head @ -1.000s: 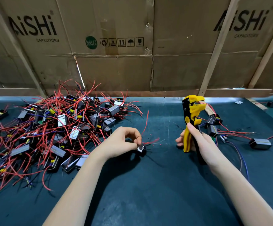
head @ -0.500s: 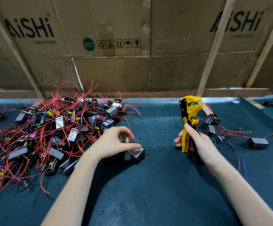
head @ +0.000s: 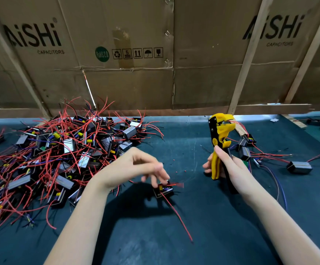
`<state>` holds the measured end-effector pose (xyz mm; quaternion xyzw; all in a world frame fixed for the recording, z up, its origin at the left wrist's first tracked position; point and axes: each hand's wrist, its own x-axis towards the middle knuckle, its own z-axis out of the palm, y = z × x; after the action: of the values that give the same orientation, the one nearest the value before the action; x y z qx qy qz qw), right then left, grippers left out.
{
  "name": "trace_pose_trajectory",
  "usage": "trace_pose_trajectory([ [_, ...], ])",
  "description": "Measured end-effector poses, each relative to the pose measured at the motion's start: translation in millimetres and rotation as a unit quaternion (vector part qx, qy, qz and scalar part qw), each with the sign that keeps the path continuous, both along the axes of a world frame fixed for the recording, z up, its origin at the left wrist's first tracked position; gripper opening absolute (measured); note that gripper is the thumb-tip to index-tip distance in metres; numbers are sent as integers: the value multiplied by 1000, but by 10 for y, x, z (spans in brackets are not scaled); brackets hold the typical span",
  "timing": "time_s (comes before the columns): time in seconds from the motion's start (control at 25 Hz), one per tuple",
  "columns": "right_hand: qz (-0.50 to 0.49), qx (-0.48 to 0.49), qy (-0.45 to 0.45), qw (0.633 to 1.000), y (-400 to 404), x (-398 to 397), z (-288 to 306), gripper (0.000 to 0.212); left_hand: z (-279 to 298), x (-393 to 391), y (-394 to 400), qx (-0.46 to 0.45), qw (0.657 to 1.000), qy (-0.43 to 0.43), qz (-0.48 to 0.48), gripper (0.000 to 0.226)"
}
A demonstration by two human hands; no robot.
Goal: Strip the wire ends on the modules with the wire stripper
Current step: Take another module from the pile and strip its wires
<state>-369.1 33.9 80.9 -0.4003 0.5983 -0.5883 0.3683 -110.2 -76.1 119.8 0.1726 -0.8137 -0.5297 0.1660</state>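
Observation:
A single black module (head: 165, 190) with red wires lies on the dark green mat (head: 203, 236) in front of me, open face up. One red wire trails from it toward me. My left hand (head: 134, 167) reaches down onto its upper edge, and the blurred fingertips pinch it. My right hand (head: 230, 170) grips the handles of the yellow and black wire stripper (head: 219, 137), held upright with the jaws on top, to the right of the module and apart from it.
A big tangled pile of modules with red wires (head: 59, 153) covers the left of the mat. A few more modules (head: 298, 167) with long wires lie at the right. Cardboard sheets on wooden slats (head: 136, 83) wall off the back. Tiny red insulation bits dot the mat.
My left hand has drawn the module out of the pile toward the middle and turned it over, so its open face shows. The wire stripper has stayed upright in my right hand.

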Motion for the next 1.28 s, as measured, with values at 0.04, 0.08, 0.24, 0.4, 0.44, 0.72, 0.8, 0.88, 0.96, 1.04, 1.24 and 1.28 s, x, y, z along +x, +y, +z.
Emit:
trace_pose_trajectory([
  [0.04, 2, 2, 2, 1000, 5, -2, 1, 71, 5, 12, -25, 12, 998, 43, 41, 36],
  [0.08, 3, 5, 6, 1000, 10, -3, 1, 70, -4, 18, -60, 22, 992, 76, 97, 36],
  [0.24, 7, 12, 48, 999, 37, 22, -21, 69, -132, -66, -132, -26, 982, 53, 181, 11],
  [0.4, -13, -24, 82, 996, 57, 54, -49, 59, -253, -204, -21, -103, 989, -82, 66, 14],
  [0.44, -25, -27, 125, 991, 59, 45, -61, 52, -268, -223, -5, -122, 987, -93, 56, 15],
  [0.72, -141, -3, 339, 930, 79, -50, -74, 27, -250, -269, 43, -113, 992, -28, 44, 7],
  [0.8, -159, 18, 438, 884, 71, -70, -88, 33, -231, -269, 57, -90, 995, 3, 28, 9],
  [0.88, -166, 27, 535, 828, 58, -77, -118, 40, -222, -280, 75, -75, 997, 30, 13, 11],
  [0.96, -164, 19, 604, 780, 50, -59, -163, 46, -230, -291, 86, -45, 998, 45, 10, 12],
  [1.04, -161, 18, 636, 755, 36, -14, -203, 49, -256, -302, 80, -15, 999, 48, 20, 12],
  [1.24, -190, -20, 612, 768, 3, 37, -197, 47, -288, -347, 68, 23, 994, 14, 102, 7],
  [1.28, -188, -29, 623, 758, 9, 27, -194, 48, -286, -345, 61, 22, 993, 15, 114, 6],
])
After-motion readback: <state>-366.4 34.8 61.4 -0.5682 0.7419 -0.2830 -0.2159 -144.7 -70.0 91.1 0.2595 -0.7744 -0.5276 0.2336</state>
